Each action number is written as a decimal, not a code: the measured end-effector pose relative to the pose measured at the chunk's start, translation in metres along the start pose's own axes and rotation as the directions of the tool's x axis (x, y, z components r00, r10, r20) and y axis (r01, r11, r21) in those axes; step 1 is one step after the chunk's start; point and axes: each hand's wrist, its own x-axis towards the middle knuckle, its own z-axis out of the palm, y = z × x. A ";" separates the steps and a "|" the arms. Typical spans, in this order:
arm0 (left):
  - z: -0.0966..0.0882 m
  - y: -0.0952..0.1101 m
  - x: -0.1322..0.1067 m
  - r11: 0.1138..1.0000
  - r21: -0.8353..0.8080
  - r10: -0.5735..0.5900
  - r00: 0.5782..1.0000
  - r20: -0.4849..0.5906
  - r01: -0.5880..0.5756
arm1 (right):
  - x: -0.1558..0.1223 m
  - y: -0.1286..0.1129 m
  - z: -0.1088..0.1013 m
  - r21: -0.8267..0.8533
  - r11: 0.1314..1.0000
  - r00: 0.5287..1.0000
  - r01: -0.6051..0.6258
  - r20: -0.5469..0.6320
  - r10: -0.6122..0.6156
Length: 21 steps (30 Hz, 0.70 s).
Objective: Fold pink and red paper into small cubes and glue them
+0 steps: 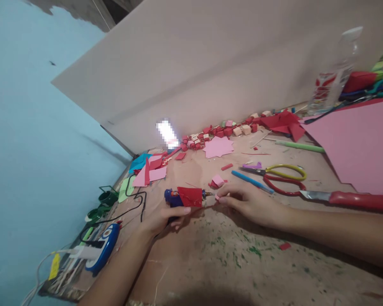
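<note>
nearest, green specks and a small red scrap lie on the counter, on the near side of the glue gun and to its right. the glue gun, dark blue with a red wrap around its barrel, is in the person's left hand, which is closed around its grip, thumb along the near side. just off the nozzle, right of the glue gun, the right hand has thumb and fingertips together on a tiny pink piece; whether nozzle and piece touch cannot be told. a little beyond the glue gun and rightward are a folded pink-and-red piece, a blue pen, and scissors with one yellow and one red handle. farther past the glue gun come pink paper sheets, then a row of small paper cubes along a white board.
</note>
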 end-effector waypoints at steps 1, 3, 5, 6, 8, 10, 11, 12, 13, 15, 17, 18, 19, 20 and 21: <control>0.000 -0.001 0.000 1.000 0.002 -0.002 1.000 0.005 0.002 | 0.000 0.000 0.000 0.006 1.000 1.000 0.002 0.007 -0.002; 0.000 -0.002 0.000 1.000 0.006 -0.008 1.000 0.014 0.008 | 0.000 0.000 0.000 0.008 1.000 1.000 0.007 0.018 -0.008; -0.001 -0.002 0.000 1.000 0.010 -0.017 1.000 0.015 0.016 | 0.000 0.000 0.001 -0.004 1.000 1.000 0.009 0.014 -0.009; 0.000 -0.003 0.000 1.000 0.012 -0.023 1.000 0.012 0.022 | 0.000 0.000 0.001 -0.006 1.000 1.000 0.010 0.008 -0.010; 0.000 -0.003 0.000 0.999 0.013 -0.038 0.999 0.004 0.038 | 0.000 0.000 0.001 0.001 1.000 1.000 0.011 0.004 -0.011; 0.001 -0.002 0.000 0.998 0.013 -0.056 0.998 -0.008 0.056 | 0.001 0.000 0.001 0.011 1.000 1.000 0.011 0.009 -0.011; 0.002 -0.001 0.000 0.998 0.012 -0.066 0.998 -0.012 0.066 | 0.001 0.000 0.001 0.011 1.000 1.000 0.011 0.011 -0.011; 0.002 -0.001 0.000 0.997 0.013 -0.076 0.997 -0.014 0.076 | 0.001 -0.001 0.001 0.008 1.000 1.000 0.009 0.012 -0.009; 0.003 0.000 0.000 0.996 0.013 -0.086 0.996 -0.016 0.086 | 0.001 -0.001 0.001 0.004 1.000 1.000 0.007 0.015 -0.007; 0.004 0.002 0.000 0.995 0.014 -0.101 0.995 -0.017 0.101 | 0.001 -0.001 0.000 -0.006 1.000 1.000 -0.001 0.020 0.002; 0.005 0.003 -0.001 0.994 0.016 -0.111 0.994 -0.020 0.111 | 0.001 -0.001 0.000 -0.015 1.000 1.000 -0.006 0.022 0.007; 0.005 0.003 -0.001 0.993 0.018 -0.114 0.993 -0.022 0.114 | 0.001 -0.001 0.000 -0.017 1.000 1.000 -0.002 0.020 0.003; 0.005 0.003 -0.001 0.993 0.020 -0.117 0.993 -0.023 0.117 | 0.001 0.000 0.000 -0.016 1.000 1.000 0.003 0.017 -0.003; 0.005 0.003 -0.001 0.993 0.023 -0.118 0.993 -0.024 0.119 | 0.001 0.000 0.000 -0.012 1.000 1.000 0.011 0.016 -0.010; 0.005 0.002 0.000 0.993 0.026 -0.118 0.993 -0.027 0.118 | 0.001 0.001 0.000 -0.003 1.000 1.000 0.016 0.021 -0.016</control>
